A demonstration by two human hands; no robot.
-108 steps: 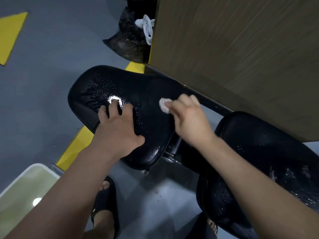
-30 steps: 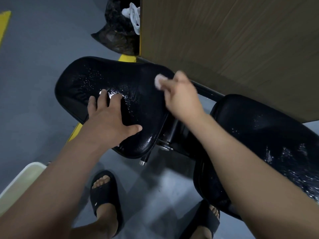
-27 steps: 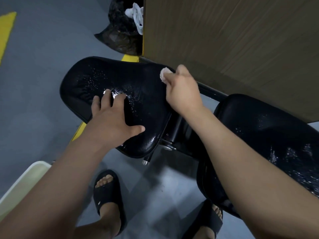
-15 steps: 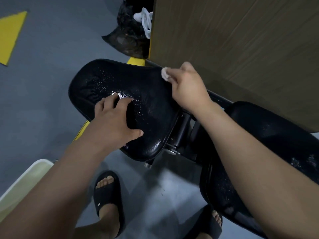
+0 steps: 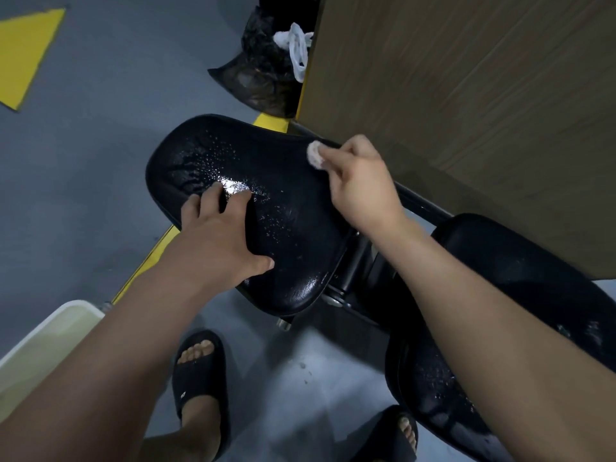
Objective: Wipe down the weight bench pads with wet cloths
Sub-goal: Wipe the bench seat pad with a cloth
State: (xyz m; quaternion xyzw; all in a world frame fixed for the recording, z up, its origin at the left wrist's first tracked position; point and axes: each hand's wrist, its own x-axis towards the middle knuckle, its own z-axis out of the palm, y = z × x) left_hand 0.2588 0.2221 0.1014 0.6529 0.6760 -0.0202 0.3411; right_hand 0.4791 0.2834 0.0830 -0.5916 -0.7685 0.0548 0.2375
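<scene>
A black seat pad [image 5: 286, 181] of the weight bench lies in the middle, wet and speckled with droplets. My left hand [image 5: 216, 241] rests flat on its near left part, fingers spread, thumb out to the right. My right hand [image 5: 360, 181] grips a small white cloth [image 5: 315, 155] and holds it at the pad's far right edge. A second black pad [image 5: 520, 271], also wet, lies to the right, partly hidden under my right forearm.
A wooden panel [image 5: 466, 78] stands close behind the bench. A black bag [image 5: 263, 71] with white plastic in it sits on the grey floor at the back. A pale tub [image 5: 43, 348] is at the lower left. My feet in black slides [image 5: 200, 371] stand below the pad.
My right hand has carried the cloth from the pad's middle to its far right edge. My left hand has stayed pressed on the pad. The camera has shifted slightly.
</scene>
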